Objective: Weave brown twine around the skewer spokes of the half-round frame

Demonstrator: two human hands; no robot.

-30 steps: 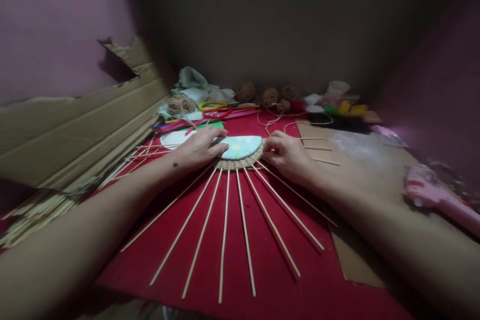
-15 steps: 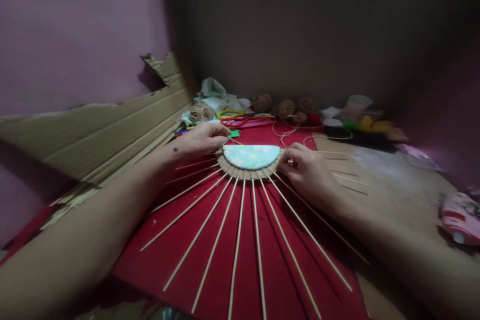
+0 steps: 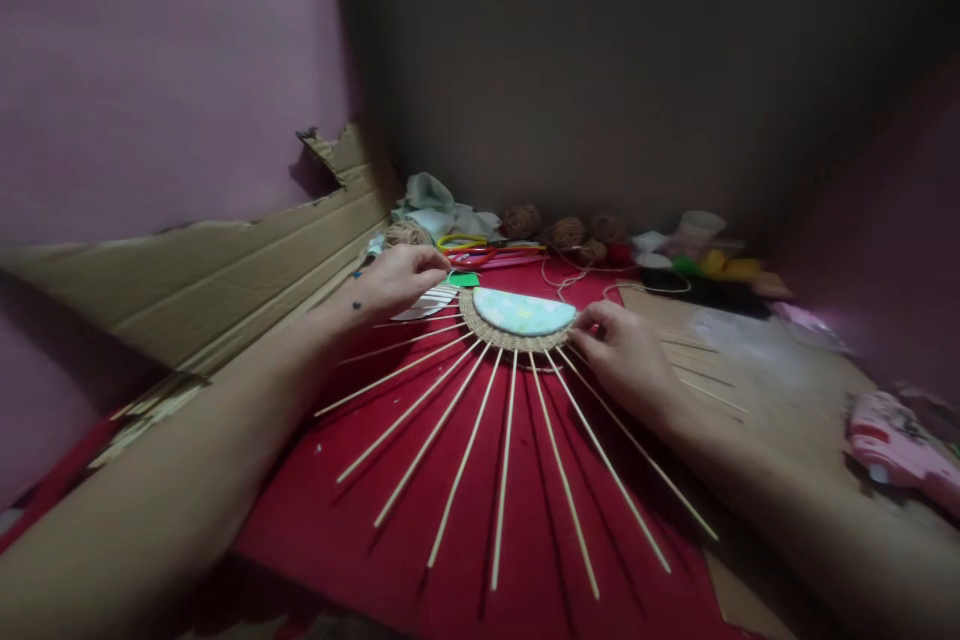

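A half-round woven piece [image 3: 487,332] has a pale blue-green patterned half-disc [image 3: 525,312] on its face. Long thin sticks [image 3: 504,470] fan out from its curved rim toward me. My right hand [image 3: 626,350] pinches the right end of this piece between thumb and fingers. Off its left end, my left hand [image 3: 401,282] is closed with fingers together, apart from the rim. A thin pale strand, seemingly twine, shows at those fingertips; the detail is blurred. Just beside them lies a small green piece [image 3: 463,279].
Balls of brown twine [image 3: 568,232], scissors with yellow and red handles [image 3: 472,248], cloth scraps [image 3: 431,205] and a clear cup [image 3: 701,225] line the back. A pink glue gun [image 3: 892,435] lies at right on brown board [image 3: 795,420]. Cardboard [image 3: 225,280] leans at left.
The woven piece has turned and tilted, its left end shifting right, away from my left hand. Its sticks have swung with it. My right hand keeps its pinch.
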